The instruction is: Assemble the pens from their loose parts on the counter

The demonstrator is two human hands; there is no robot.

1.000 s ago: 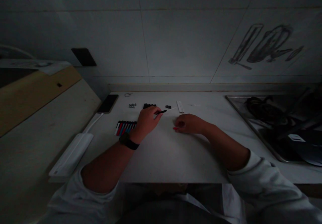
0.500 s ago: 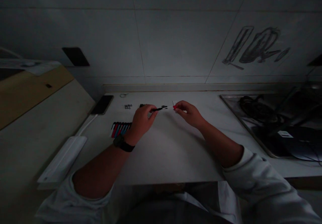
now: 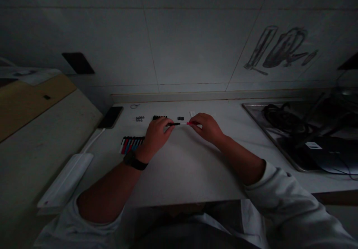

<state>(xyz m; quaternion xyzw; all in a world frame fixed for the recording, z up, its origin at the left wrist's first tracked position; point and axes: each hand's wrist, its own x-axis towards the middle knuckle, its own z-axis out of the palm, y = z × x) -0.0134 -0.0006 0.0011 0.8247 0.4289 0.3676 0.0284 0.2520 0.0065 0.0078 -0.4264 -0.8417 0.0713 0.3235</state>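
My left hand (image 3: 157,132) pinches a slim black pen part (image 3: 175,124) above the white counter (image 3: 190,167). My right hand (image 3: 206,127) pinches a red pen barrel (image 3: 191,123). Between them runs a thin white refill (image 3: 183,123), coming out of the black part and meeting the red barrel in line. Behind the hands lie a row of small black pieces (image 3: 160,117) and a little black cluster (image 3: 180,118). By my left wrist is a row of black, red and blue pen pieces (image 3: 132,144), partly covered by the hand.
Small metallic pieces (image 3: 140,118) and a thin ring (image 3: 135,106) lie at the back left. A phone (image 3: 110,117) is joined by a cable to a white power strip (image 3: 65,180). Right is a metal-edged hob (image 3: 275,141) with dark cords. A tiled wall (image 3: 190,47) stands behind.
The red barrel has come left towards the black part; less of the white refill shows and more red is visible. The whole view has shifted slightly.
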